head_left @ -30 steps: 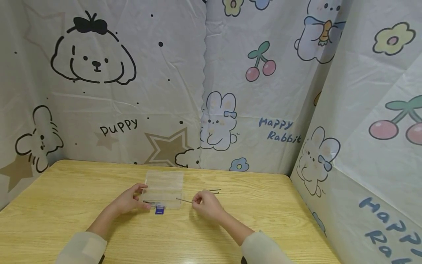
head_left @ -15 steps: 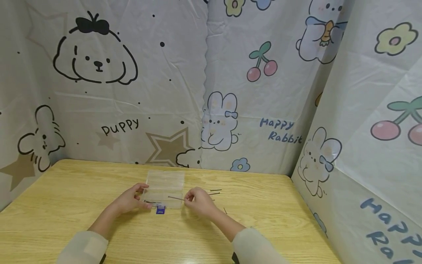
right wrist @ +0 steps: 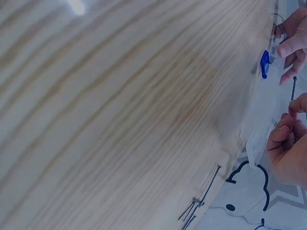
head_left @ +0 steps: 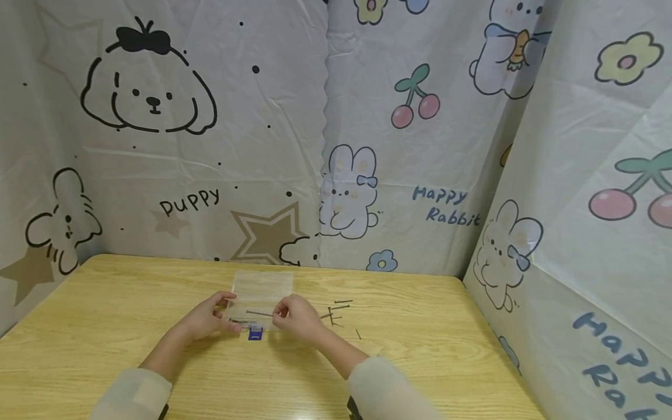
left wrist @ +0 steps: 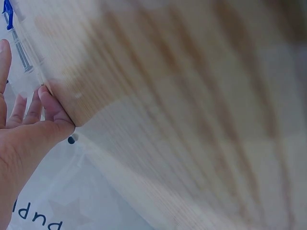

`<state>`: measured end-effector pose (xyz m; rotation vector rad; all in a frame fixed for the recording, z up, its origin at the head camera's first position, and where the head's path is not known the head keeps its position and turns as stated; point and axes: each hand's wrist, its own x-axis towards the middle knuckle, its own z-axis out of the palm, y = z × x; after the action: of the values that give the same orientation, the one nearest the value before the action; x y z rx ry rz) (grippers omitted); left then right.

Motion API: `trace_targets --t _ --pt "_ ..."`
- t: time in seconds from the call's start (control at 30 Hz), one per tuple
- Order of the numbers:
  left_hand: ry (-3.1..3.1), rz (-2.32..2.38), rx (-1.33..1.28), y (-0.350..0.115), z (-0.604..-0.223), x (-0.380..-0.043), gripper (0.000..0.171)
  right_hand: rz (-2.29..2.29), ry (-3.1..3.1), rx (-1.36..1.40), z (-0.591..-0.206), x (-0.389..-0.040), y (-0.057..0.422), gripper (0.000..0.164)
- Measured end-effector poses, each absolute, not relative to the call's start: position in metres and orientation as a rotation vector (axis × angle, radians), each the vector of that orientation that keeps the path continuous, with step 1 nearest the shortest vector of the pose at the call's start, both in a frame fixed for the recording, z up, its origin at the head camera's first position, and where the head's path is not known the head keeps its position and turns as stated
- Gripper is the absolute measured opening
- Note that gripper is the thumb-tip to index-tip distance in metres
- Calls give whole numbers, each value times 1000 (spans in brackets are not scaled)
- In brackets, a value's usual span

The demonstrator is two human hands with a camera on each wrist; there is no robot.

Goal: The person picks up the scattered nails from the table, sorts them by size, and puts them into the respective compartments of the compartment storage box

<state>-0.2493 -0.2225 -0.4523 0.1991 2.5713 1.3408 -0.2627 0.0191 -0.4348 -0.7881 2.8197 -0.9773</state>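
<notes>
A clear plastic case lies on the table with its lid raised back and a blue latch at its front. My left hand grips the case's left end, thumb at the front and fingers around the far side. Nails lie inside near that thumb. Over the front compartment, my right hand pinches a long nail between thumb and fingertips. The nail's head points left, and in the right wrist view its shank sticks out from the fingers.
Several loose nails of different lengths are scattered on the wooden table to the right of the case. One short nail lies apart, nearer the front. A printed curtain hangs behind the table and along its sides.
My right hand has moved left with the nail, from beside the case to over its front compartment. More loose nails on the table now show. The left hand stays where it was.
</notes>
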Motion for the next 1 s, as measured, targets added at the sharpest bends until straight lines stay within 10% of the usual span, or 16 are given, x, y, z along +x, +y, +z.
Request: trace_targets --t 1.0 --pt "2572 1339 225 -224 -453 -250 86 -904 2895 -661 -450 -265 -21 8"
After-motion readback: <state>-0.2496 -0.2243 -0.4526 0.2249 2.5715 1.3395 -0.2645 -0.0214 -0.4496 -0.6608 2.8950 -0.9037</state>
